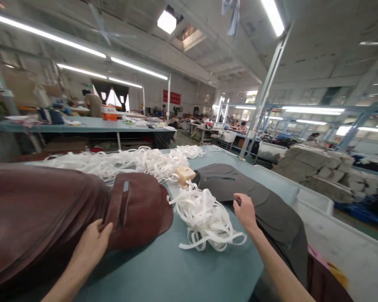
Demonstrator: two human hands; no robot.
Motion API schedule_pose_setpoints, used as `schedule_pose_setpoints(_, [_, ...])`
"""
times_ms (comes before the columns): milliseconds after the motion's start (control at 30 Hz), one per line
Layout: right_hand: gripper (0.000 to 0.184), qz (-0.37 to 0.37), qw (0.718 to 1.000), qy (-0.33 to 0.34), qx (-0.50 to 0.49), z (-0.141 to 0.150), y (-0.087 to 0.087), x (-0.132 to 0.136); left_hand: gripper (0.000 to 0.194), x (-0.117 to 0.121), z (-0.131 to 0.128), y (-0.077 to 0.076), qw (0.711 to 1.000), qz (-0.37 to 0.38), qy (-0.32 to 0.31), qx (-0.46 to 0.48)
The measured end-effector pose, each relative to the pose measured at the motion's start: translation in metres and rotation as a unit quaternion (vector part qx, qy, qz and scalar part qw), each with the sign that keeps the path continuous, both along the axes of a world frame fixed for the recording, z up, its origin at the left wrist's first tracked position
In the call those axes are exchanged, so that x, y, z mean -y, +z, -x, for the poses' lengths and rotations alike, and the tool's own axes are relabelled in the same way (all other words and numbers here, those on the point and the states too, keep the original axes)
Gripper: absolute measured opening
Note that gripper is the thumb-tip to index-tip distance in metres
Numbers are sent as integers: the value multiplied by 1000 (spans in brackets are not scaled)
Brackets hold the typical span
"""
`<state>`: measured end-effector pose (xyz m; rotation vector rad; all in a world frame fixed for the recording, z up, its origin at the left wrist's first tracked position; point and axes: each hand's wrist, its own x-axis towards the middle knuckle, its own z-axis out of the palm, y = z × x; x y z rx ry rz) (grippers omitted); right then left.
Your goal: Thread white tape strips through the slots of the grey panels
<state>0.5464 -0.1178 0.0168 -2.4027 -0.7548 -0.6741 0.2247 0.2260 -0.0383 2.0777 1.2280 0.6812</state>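
Observation:
On the left of the table lies a pile of maroon leather-like panels. The top maroon panel has a slot cut in it and a rounded end. My left hand pinches this panel's near edge between thumb and fingers. My right hand is closed at the near edge of a stack of dark grey panels. A small dark bit shows in its fingers; what it is I cannot make out. Between the hands sits a loose heap of white tape strips.
Behind the panels, more white strips spread over the blue-green table, beside a yellowish block. A white bin stands along the table's right side. Farther right are stacked grey-green bundles. Another worktable and people are behind.

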Motion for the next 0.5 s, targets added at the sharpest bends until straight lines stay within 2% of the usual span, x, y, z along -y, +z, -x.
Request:
schedule_pose_setpoints(67, [32,34,999,-23,-14,-31,-8,0,66,8,-13,-22,997,-67,11,-44])
schedule_pose_setpoints(167, [46,80,996,-30,-23,-54,-25,-13,60,34,-15,-51,991,-128,-25,-39])
schedule_pose_setpoints(233, [51,98,995,-21,-21,-58,-35,-25,52,51,-8,-63,987,-148,-66,-1])
schedule_pose_setpoints(300, [48,104,994,-11,-20,-58,-40,-32,41,62,5,-70,983,-154,-98,31])
schedule_pose_setpoints(400, [29,94,995,-16,-20,-67,-33,-33,28,67,35,-76,982,-132,-132,33])
schedule_pose_setpoints(500, [25,52,996,-67,-3,-87,-7,-24,25,68,73,-84,986,-76,-143,25])
